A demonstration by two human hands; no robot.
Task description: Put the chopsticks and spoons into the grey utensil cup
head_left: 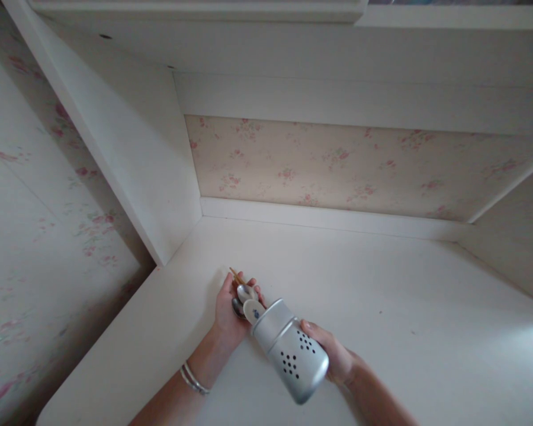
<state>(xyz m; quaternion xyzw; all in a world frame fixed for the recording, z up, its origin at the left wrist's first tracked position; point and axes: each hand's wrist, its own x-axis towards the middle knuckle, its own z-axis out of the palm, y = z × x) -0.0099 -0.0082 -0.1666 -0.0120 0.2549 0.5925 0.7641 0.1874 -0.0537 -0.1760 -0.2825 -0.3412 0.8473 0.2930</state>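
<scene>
My right hand [333, 352] is wrapped round a silver metal utensil holder [278, 331] with clusters of round holes. The holder is tilted, its mouth facing up and left towards my left hand [231, 316]. From that mouth sticks a pale spoon [253, 310] with a small blue mark. Two metal spoons, one shiny [247, 292] and one darker [238, 307], lie in my left palm, fingers curled around them. Thin wooden chopsticks [235, 274] poke out past the fingers. The handles' other ends are hidden by the holder.
Below is a white desk surface [337, 278] with a few small dark specks. A white side panel [128, 142] rises at the left, and a white shelf [293, 53] overhangs the back. Flowered wallpaper [320, 165] shows behind.
</scene>
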